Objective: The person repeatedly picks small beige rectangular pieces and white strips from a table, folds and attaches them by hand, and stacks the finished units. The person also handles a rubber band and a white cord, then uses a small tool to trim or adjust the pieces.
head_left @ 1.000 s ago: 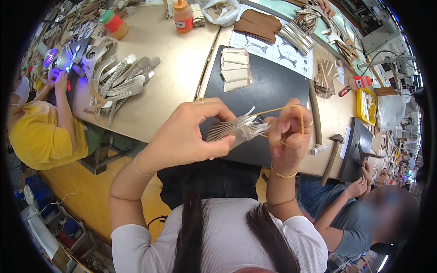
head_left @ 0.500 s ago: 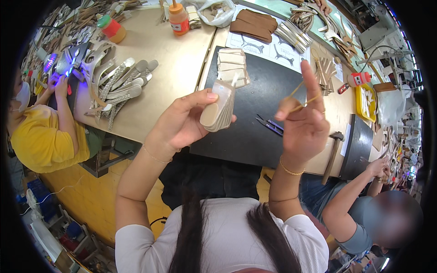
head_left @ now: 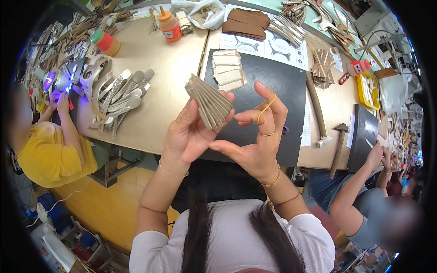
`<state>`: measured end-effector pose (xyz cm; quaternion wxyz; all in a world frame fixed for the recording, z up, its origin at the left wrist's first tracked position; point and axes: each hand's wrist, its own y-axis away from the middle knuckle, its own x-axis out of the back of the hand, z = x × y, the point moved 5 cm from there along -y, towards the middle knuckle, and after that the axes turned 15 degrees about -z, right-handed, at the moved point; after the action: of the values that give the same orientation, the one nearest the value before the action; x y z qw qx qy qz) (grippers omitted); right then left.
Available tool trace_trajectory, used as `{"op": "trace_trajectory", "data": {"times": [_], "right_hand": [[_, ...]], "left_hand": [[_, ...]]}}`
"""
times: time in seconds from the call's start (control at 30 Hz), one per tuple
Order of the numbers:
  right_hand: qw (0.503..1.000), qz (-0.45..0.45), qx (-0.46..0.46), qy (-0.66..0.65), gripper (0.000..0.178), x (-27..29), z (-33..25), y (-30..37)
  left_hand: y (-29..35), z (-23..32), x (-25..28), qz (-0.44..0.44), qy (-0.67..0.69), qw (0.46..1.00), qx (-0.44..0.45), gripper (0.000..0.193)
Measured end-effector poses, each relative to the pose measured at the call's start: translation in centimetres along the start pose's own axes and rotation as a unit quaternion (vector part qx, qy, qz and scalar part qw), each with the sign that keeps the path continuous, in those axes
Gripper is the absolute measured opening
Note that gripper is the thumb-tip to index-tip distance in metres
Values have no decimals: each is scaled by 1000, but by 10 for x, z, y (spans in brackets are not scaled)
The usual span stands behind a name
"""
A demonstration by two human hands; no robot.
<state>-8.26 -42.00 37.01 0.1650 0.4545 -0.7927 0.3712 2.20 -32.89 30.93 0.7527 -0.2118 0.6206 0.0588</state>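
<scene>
My left hand (head_left: pixel 181 136) holds a fanned stack of grey-beige strap pieces (head_left: pixel 211 109) above the black mat (head_left: pixel 291 98), fingers closed round its lower part. Close to its right is my right hand (head_left: pixel 257 152), fingers spread, with a yellow rubber band (head_left: pixel 266 109) hooked round them. The right thumb points toward the left palm, and the band is apart from the stack. Beyond the hands, cream pieces (head_left: pixel 229 68) lie overlapping on the mat. A bit of a purple-handled tool (head_left: pixel 285 130) shows behind my right hand.
Two hammers (head_left: pixel 316 104) lie at the right. Braided straps (head_left: pixel 125 93) are piled at the left. Glue bottles (head_left: pixel 169 27), brown strips (head_left: pixel 246 23) and a yellow tray (head_left: pixel 367 91) stand or lie farther off. Co-workers sit on both sides.
My right hand has come in from the right and down, close to the left. My left hand has turned the stack, which now fans toward the upper left.
</scene>
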Motion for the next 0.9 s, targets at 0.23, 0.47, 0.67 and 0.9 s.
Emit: {"op": "trace_trajectory", "data": {"times": [0.23,0.47,0.67,0.9], "right_hand": [[999,25,29,14,56,1,-12,-5],[999,22,-11,-35,45,-6,-10,-6],[995,16,-38,-86,39,-10,-4,-6],[997,18,-12,-69,35,-10,-7,-7]], "left_hand": [[5,1,-2,19,-124,991,-43,55],[9,1,-2,41,-172,981,-85,58],[11,4,-6,38,-242,964,-102,55],[13,4,-5,47,-222,968,-110,55]]}}
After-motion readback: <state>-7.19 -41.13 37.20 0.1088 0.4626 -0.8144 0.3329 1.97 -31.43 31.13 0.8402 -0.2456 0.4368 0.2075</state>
